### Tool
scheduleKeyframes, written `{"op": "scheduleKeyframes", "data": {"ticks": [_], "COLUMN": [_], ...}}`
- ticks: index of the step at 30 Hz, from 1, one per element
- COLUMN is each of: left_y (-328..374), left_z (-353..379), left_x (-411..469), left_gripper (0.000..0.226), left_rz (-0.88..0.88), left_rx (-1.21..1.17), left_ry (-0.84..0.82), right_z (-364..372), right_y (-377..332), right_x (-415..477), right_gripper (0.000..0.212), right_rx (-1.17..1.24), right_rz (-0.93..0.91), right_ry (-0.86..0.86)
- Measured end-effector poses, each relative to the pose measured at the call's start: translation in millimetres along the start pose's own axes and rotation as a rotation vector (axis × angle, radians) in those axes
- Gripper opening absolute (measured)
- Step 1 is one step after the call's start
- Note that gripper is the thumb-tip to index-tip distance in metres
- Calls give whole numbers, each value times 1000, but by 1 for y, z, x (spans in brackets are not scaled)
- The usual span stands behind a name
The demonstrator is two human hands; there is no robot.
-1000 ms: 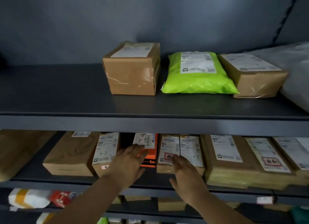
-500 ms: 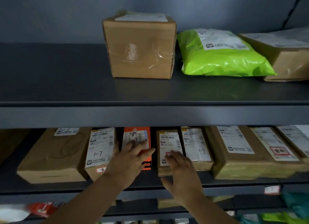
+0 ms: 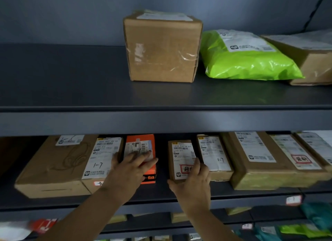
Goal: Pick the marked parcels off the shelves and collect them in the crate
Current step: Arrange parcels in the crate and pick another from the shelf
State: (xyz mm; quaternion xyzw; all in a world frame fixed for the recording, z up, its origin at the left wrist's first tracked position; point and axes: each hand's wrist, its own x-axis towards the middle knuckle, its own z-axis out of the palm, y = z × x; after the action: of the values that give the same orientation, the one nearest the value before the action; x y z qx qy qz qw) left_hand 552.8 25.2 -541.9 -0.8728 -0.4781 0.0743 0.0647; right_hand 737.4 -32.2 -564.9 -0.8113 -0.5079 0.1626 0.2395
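On the middle shelf (image 3: 242, 193) stands a row of parcels. My right hand (image 3: 193, 186) grips a small brown parcel (image 3: 181, 151) whose label bears a red stamp, thumb at its left front corner and fingers down its right side. My left hand (image 3: 130, 170) lies flat with fingers spread on an orange parcel (image 3: 140, 142), the thumb against the brown box marked 1-7 (image 3: 100, 156). Further right, a larger brown parcel (image 3: 298, 156) also carries a red stamp. No crate is in view.
The upper shelf (image 3: 71, 82) holds a tall brown box (image 3: 161, 50), a green bag (image 3: 246, 61) and another brown box (image 3: 310, 61) at the right. The upper shelf's front edge hangs just over the row of parcels. More parcels lie on the shelves below.
The view has moved closer to the shelves. My right hand has closed around the small stamped parcel and drawn it slightly forward. My left hand stays on the orange parcel.
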Motion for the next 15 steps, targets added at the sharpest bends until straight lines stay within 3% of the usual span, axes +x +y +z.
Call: {"op": "scheduleKeyframes", "data": {"ticks": [8, 15], "left_y": [6, 11], "left_z": [-14, -37], "left_x": [-1, 6], "left_gripper": [65, 101], "left_rz": [-12, 203], "left_rx": [-66, 9], "left_ry": [15, 229], "right_z": [-11, -53], "right_y": [12, 30], "right_x": [-8, -27], "right_gripper": [114, 106], "right_rx": [77, -13], "right_rz": [-49, -314], "right_ry": [-86, -123]}}
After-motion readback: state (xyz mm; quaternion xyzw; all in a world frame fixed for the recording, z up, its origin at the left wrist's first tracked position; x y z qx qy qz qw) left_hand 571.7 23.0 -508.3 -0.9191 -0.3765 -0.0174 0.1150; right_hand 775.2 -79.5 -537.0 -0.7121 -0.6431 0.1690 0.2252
